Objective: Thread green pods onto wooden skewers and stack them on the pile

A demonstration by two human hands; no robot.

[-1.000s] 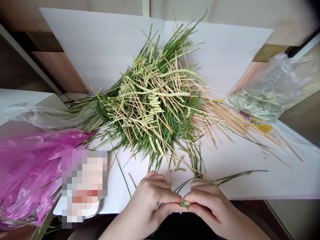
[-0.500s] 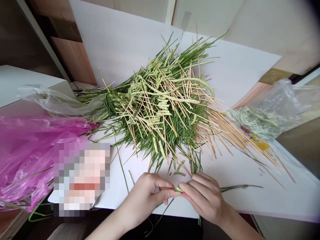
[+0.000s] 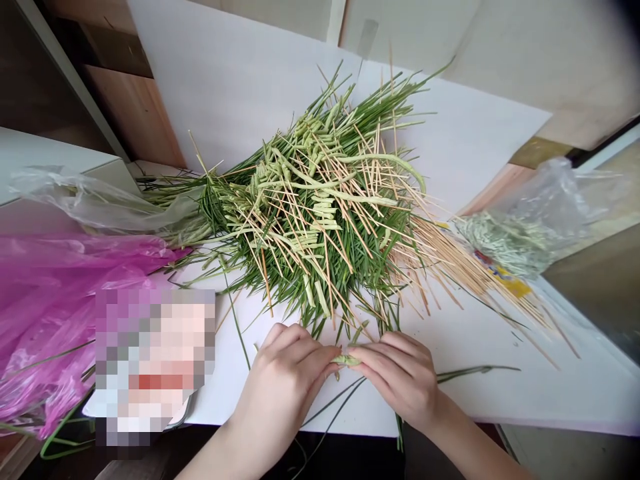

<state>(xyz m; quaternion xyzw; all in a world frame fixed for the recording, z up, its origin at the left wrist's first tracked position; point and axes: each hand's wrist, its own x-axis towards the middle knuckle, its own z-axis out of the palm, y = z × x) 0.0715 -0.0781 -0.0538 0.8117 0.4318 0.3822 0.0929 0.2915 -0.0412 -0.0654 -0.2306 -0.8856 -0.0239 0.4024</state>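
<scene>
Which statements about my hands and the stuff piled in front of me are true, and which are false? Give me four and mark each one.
1. The left hand and right hand pinch a short green piece. True.
2. The right hand is on a pink bag. False: it is at the short green piece.
3. A pink plastic bag lies left of the green heap. True.
4. The green heap has no sticks on it. False: thin sticks lie on it and to its right.
</scene>
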